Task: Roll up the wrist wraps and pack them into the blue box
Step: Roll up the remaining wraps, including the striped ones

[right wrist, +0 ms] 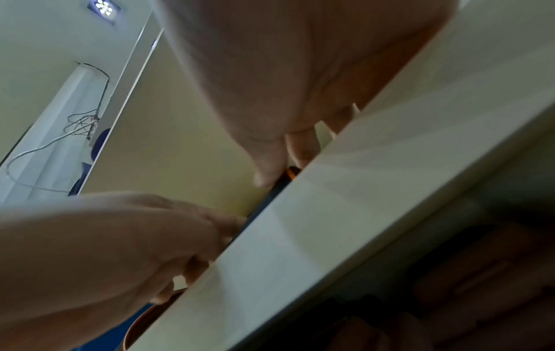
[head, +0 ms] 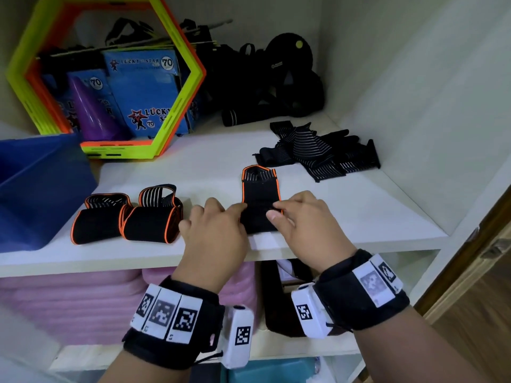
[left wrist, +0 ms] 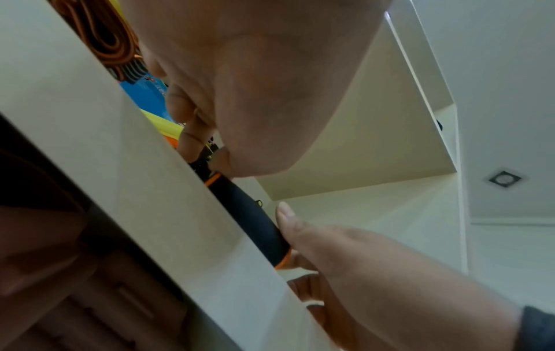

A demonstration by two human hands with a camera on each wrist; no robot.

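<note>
A black wrist wrap with orange edging (head: pixel 260 193) lies lengthwise on the white shelf (head: pixel 359 211), its near end folded over. My left hand (head: pixel 237 214) grips that near end from the left with curled fingers. My right hand (head: pixel 276 214) pinches its right edge between thumb and forefinger. The left wrist view shows the thick near end of the wrap (left wrist: pixel 255 220) at the shelf's lip, with the right thumb on it. Two rolled wraps (head: pixel 96 219) (head: pixel 152 214) stand side by side to the left. The blue box (head: pixel 41 189) sits at the far left, its inside hidden.
A pile of loose black striped wraps (head: pixel 318 153) lies behind on the right. Green and orange hexagon frames (head: pixel 177 78), blue packets (head: pixel 143 87) and a purple cone (head: pixel 91 111) stand at the back left, black gear (head: pixel 276 78) at the back. Pink mats (head: pixel 69 299) fill the shelf below.
</note>
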